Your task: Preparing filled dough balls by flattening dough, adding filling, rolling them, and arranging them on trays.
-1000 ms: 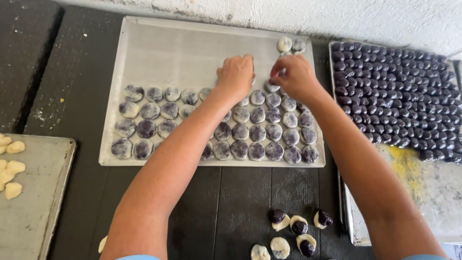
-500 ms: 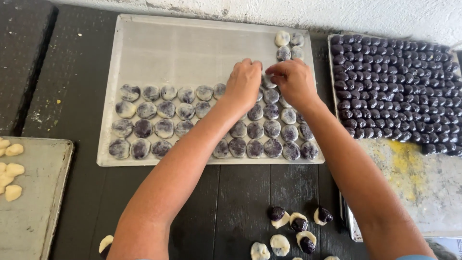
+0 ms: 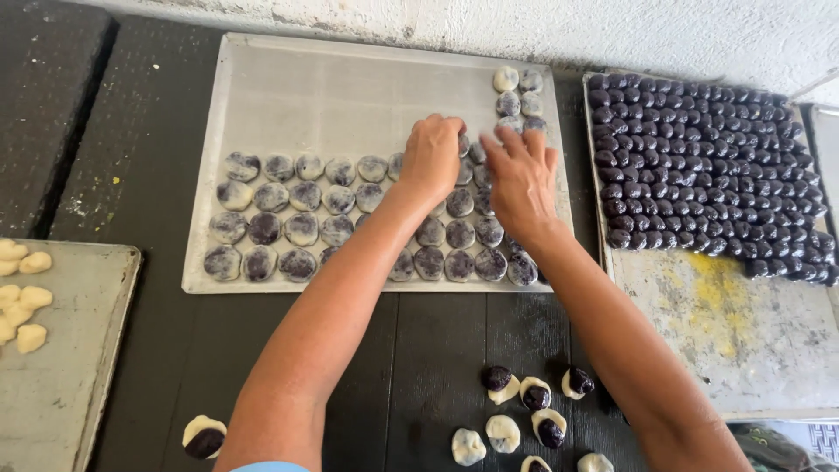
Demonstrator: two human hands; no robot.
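Mottled grey-purple dough rounds [image 3: 301, 229] on a pale tray [image 3: 350, 87], black table [image 3: 149, 157]

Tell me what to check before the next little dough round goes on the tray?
1. Room on the middle tray: ok, its far half is bare.
2. Rows of flattened rounds: ok, packed side by side.
3. Left hand: cannot tell, its fingers curl over the rounds and hide any piece.
4. Right hand: ok, fingers spread flat on the rounds.
5. More pieces waiting: ok, filled dough pieces lie on the dark table.
6. Dark balls on the right tray: ok, plenty.
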